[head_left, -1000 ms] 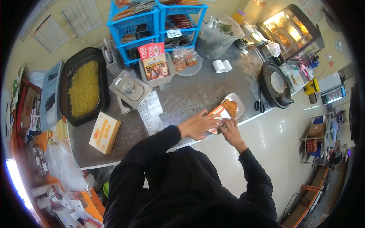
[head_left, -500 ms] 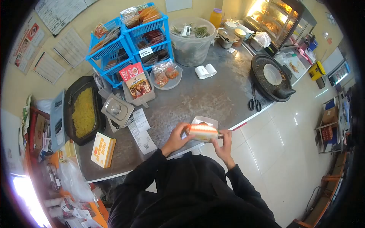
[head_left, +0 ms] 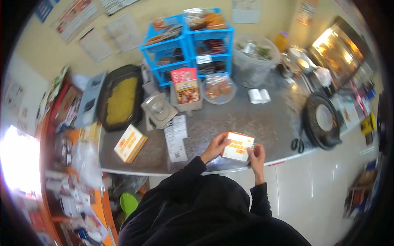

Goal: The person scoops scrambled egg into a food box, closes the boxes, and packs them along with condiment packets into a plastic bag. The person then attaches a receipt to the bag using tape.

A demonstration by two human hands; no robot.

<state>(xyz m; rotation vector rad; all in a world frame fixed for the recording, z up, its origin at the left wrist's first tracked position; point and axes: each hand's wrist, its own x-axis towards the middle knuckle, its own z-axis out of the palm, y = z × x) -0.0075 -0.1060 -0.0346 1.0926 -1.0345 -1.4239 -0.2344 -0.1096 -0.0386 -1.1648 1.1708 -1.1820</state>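
A white and orange cardboard food box [head_left: 237, 152] with printed yellow-orange lettering lies between my hands at the counter's front edge, its lid down. My left hand [head_left: 215, 148] grips the box's left side, thumb near the top. On the right side, my right hand [head_left: 257, 157] has its thumb and fingers closed at the corner. What is inside the box is hidden. A matching food box [head_left: 129, 143] sits farther left on the counter, apart from my hands. Between the two boxes lie long paper receipts [head_left: 175, 144].
Behind stand blue stacked baskets [head_left: 186, 41] of packets, a clear bucket [head_left: 252, 67] and a black tray [head_left: 107, 119] of yellow rice. A stone mortar [head_left: 312, 123] and scissors [head_left: 297, 145] lie right. The metal counter [head_left: 217, 117] ends at my body.
The box was open, with food showing inside and the lid raised; now the lid is down with its printed top facing up. The camera view has turned left.
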